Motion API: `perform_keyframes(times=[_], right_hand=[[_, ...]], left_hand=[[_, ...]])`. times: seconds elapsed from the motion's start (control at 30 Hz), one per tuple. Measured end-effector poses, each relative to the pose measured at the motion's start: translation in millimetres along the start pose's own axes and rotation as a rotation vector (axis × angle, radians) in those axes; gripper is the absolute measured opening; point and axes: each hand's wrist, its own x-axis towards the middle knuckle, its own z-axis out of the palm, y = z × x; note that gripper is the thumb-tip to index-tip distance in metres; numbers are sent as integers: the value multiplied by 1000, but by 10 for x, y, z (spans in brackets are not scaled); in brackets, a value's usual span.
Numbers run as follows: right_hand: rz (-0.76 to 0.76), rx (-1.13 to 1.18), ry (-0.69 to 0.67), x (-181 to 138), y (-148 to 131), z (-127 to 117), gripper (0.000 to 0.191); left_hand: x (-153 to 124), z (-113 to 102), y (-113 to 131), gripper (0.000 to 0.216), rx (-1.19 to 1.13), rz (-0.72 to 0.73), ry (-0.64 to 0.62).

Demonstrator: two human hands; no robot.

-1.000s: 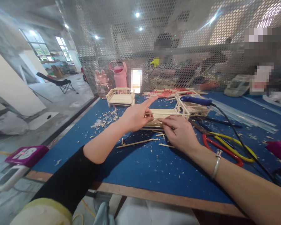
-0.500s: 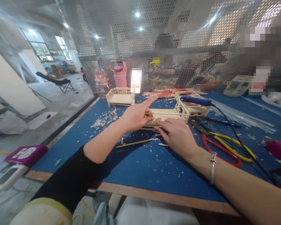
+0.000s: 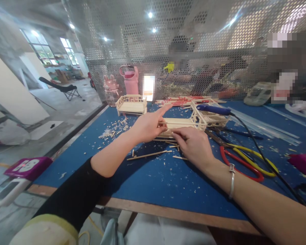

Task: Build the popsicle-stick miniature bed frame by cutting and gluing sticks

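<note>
A miniature bench built of thin pale wooden sticks lies before me on the blue table. My left hand pinches its left end between thumb and curled fingers, while the index finger stretches out over it. At the bench's front edge, my right hand has thumb and fingertips closed together; whatever small piece they hold is hidden. Loose wooden sticks lie just in front of both hands. Behind to the left stands a finished-looking small bench with a railing.
A blue-handled corded tool rests on another stick model at right. Nearby are red-and-yellow-handled pliers, clear strips and a purple tool. Red-tipped sticks and a pink bottle stand near the perforated screen.
My right hand's fingers have shifted slightly to the right and drawn together along the bench's front edge. My left hand stays in place.
</note>
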Motion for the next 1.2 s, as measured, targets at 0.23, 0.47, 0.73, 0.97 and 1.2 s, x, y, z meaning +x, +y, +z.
perform_keyframes(times=[0.23, 0.47, 0.73, 0.97, 1.2], right_hand=[[302, 139, -10, 38, -29, 25, 19], [334, 174, 13, 68, -33, 57, 21], [288, 150, -13, 64, -20, 50, 18], [256, 119, 48, 39, -7, 80, 15], [256, 117, 61, 48, -20, 106, 16]], left_hand=[[2, 6, -14, 72, -31, 18, 9], [7, 7, 2, 74, -43, 18, 10], [-1, 1, -12, 71, -12, 6, 6], [11, -11, -14, 72, 5, 10, -12], [23, -10, -15, 70, 20, 24, -29]])
